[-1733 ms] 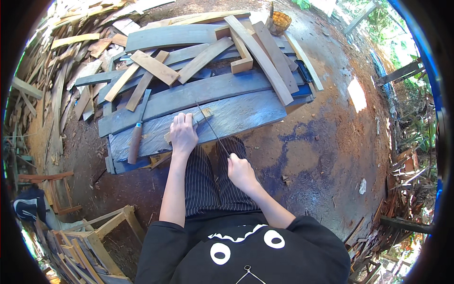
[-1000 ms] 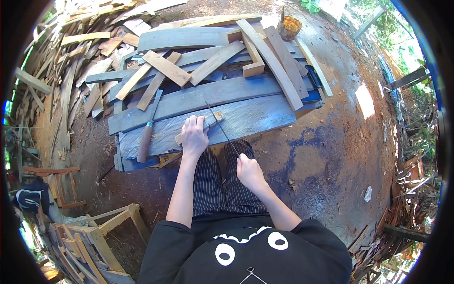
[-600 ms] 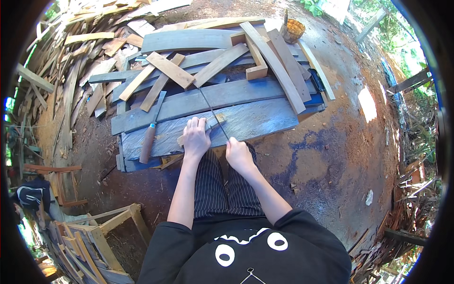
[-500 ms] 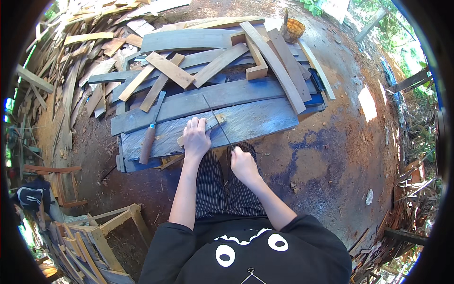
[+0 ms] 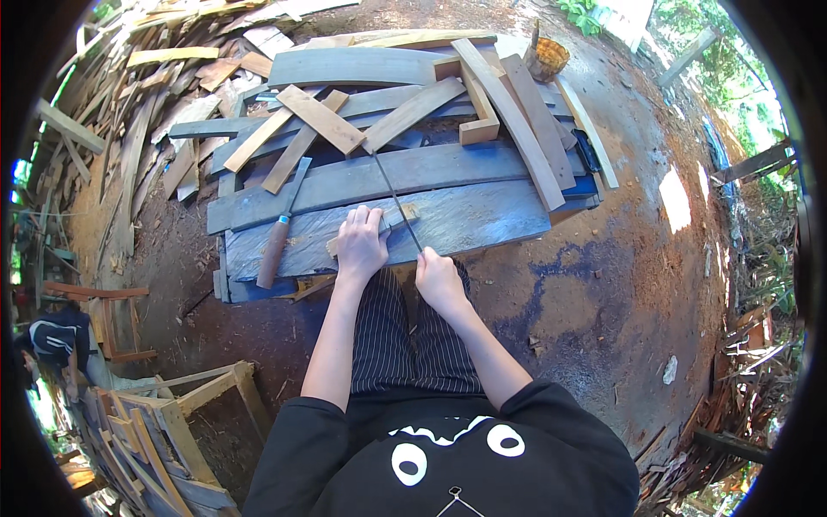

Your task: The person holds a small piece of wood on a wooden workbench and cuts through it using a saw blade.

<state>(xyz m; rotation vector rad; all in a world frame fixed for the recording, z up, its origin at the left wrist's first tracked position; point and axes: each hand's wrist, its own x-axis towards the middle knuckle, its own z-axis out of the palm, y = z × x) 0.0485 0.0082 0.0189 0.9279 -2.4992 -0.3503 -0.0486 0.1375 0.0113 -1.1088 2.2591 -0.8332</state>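
My left hand (image 5: 362, 246) presses down on a small wood block (image 5: 407, 212) lying on the rough grey plank (image 5: 491, 211) of a low bench. Most of the block is hidden under my fingers. My right hand (image 5: 441, 283) is closed round the near end of a handsaw (image 5: 395, 196), whose thin dark blade shows edge-on. The blade slants away to the left across the block, just right of my left hand. Left of that hand, a chisel-like tool (image 5: 276, 250) with a brown handle, blue collar and flat grey blade rests on the planks.
Loose boards (image 5: 323, 119) lie criss-crossed over the bench's far side. A round brown container (image 5: 546, 59) stands at the far right. Scrap wood (image 5: 129, 146) is heaped at the left, and a wooden frame (image 5: 211, 392) stands at the lower left. Another person (image 5: 59, 340) bends at the left edge.
My right hand has pushed the saw forward, so its far end reaches farther over the planks. My left hand stays on the block. The whole view has shifted slightly.
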